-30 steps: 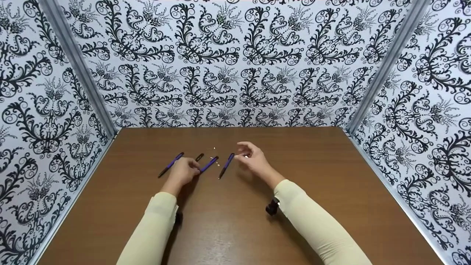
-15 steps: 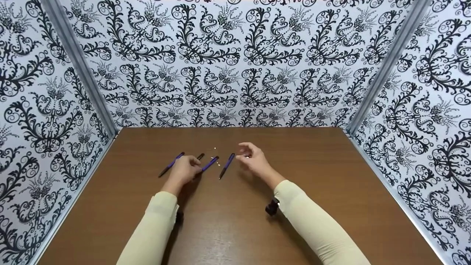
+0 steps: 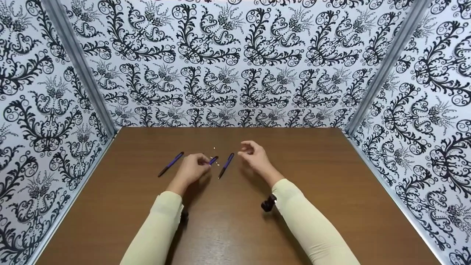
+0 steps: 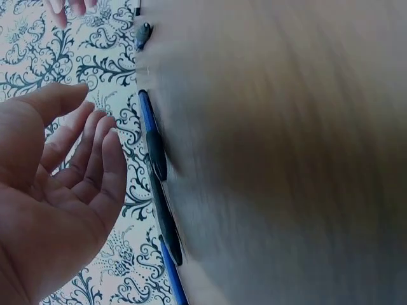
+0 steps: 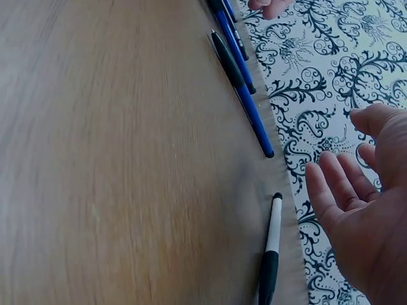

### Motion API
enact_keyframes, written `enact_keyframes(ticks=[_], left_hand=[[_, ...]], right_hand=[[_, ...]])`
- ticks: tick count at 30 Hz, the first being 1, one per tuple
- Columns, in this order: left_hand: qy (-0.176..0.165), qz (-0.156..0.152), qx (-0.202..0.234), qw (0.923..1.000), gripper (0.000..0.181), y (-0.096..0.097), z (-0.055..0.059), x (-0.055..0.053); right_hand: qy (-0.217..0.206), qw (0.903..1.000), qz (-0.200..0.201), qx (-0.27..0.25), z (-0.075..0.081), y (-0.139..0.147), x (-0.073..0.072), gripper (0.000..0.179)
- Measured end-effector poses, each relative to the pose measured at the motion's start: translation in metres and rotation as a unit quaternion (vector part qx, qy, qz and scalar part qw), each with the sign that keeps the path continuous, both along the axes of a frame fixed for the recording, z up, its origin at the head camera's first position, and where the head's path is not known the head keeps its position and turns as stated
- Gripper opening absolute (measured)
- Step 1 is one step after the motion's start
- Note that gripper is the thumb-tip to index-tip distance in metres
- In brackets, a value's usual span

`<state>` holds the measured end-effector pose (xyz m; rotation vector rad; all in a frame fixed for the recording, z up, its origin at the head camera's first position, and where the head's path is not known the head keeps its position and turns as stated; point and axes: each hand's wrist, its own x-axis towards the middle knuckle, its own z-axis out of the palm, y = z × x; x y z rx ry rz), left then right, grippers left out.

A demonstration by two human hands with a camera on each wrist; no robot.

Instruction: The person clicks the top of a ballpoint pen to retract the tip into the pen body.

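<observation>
My left hand (image 3: 194, 169) hovers over the middle pens, fingers relaxed, and in its wrist view there is a gap between thumb and fingertips with nothing in it. The blue pen (image 3: 213, 160) with a black grip pokes out past its fingertips in the head view. A black pen (image 4: 163, 213) lies beside that one, hidden by the hand from the head camera. Another blue pen (image 3: 226, 165) lies between the hands. My right hand (image 3: 254, 158) is held loosely bent to its right, holding nothing. A white pen with a black grip (image 5: 274, 229) lies near it.
On the far left lies one more blue pen (image 3: 171, 164). Small bright specks (image 3: 218, 164) show on the brown table (image 3: 228, 228). Patterned walls (image 3: 235, 73) with grey corner posts (image 3: 79, 66) enclose the table's back and sides.
My left hand has moved right and slightly away from me, now covering the black pen and more of the middle blue pen. The right hand has barely shifted. The pens look unmoved.
</observation>
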<state>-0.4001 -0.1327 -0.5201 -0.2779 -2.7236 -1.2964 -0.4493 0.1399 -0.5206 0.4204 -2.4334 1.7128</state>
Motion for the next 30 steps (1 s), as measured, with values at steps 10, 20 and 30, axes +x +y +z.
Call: enact_keyframes(ticks=[10,20,30], left_hand=[[0.005,-0.025,0.028,0.9993,0.02,0.022,0.0,-0.001],[-0.007,-0.029,0.034,0.999,0.025,0.04,-0.001,-0.003],[-0.014,-0.016,0.016,0.9996,0.023,0.054,-0.004,-0.006]], right_hand=[[-0.003,0.9998,-0.006,-0.019,-0.006,-0.009,-0.002,0.038],[-0.011,0.9994,-0.005,-0.031,-0.006,-0.015,-0.003,0.039],[-0.026,0.9981,-0.011,-0.055,-0.012,-0.019,-0.006,0.039]])
